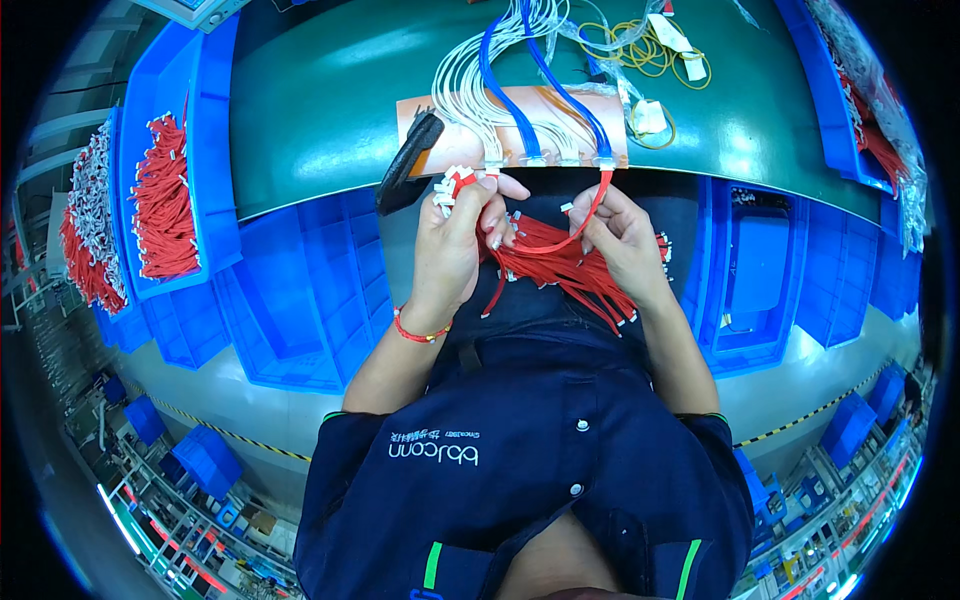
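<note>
Left hand: fingers curled closed round a bunch of red leads, their white connectors poking up over the fist. Thumb and index tip sit right under the leftmost clear connector on the board edge; touching or only beside it, can't tell.

Right hand: fingertips drawn together on a red cable, almost no gap. A small white connector shows just left of the tips; can't tell if it's pinched too.

Key relation: the red cable's upper end lies straight ahead of the right-hand grip, meeting the end connector of the right blue cable; seated or not, unclear. Its long axis drops toward the person from there, passes the right fingertips, then bends left toward the left hand. Right hand is nearer to that upper end.

Below and between the hands, the loose red bundle lies over the lap, slanting from near the left fingers toward lower right.

Beyond: copper-coloured board at the near edge of the green table, white wires running onto it.
</note>
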Available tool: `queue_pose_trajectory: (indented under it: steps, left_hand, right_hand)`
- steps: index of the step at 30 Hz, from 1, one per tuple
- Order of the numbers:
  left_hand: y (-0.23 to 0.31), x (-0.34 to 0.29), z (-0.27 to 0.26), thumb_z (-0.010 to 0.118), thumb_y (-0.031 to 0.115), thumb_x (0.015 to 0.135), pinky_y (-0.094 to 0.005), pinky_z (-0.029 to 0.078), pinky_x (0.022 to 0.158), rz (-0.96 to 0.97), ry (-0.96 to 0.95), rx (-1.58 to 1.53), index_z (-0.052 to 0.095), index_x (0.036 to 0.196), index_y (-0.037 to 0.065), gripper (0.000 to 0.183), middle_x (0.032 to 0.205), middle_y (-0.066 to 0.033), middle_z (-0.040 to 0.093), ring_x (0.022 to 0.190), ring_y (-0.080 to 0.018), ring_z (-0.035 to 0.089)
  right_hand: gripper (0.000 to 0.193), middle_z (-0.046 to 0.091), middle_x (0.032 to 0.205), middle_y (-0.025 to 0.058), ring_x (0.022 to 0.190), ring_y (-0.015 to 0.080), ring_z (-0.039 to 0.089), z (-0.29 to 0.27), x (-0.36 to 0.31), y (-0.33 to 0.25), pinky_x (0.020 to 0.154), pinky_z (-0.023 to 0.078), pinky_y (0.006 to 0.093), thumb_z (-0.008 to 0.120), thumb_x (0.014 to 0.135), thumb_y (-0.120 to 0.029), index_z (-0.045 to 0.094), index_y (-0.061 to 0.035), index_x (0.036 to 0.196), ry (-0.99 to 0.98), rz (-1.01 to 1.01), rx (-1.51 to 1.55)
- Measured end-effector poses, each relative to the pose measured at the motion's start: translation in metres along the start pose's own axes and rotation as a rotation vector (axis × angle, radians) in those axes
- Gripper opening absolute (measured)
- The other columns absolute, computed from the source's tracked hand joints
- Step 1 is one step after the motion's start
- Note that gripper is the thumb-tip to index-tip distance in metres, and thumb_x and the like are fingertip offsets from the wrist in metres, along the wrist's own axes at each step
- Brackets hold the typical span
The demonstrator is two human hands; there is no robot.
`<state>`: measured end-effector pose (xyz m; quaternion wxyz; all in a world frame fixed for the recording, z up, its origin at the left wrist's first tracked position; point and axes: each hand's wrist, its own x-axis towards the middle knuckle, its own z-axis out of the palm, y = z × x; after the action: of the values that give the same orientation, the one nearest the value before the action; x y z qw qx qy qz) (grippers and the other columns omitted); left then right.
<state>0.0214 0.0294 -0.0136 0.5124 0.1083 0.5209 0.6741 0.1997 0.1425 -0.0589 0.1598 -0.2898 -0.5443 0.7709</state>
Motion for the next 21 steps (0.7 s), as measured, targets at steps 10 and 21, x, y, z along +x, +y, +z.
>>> queue_pose_trajectory:
  steps: [10, 21]
  left_hand:
    - [-0.002, -0.001, 0.006, 0.048, 0.019, 0.101, -0.0271, 0.042, 0.058, 0.038, 0.054, -0.006, 0.065, 0.094, -0.005, 0.03, 0.061, 0.0024, 0.043, 0.052, -0.0073, 0.04]
    - [0.009, 0.004, -0.012, 0.047, 0.023, 0.104, -0.0272, 0.052, 0.066, -0.018, -0.111, 0.007, 0.066, 0.11, -0.007, 0.035, 0.078, -0.0076, 0.066, 0.071, -0.0136, 0.064]
  right_hand:
    - [0.008, 0.063, 0.09, 0.0013, 0.077, 0.0042, 0.056, -0.001, 0.0, 0.002, 0.066, 0.046, 0.0211, 0.055, 0.099, -0.008, 0.058, -0.0033, 0.104, -0.002, 0.011, -0.029]
    - [0.022, 0.051, 0.07, -0.0064, 0.059, -0.0004, 0.037, -0.002, -0.01, -0.008, 0.051, 0.026, 0.0181, 0.057, 0.101, -0.019, 0.067, -0.0019, 0.111, 0.109, -0.041, -0.08]
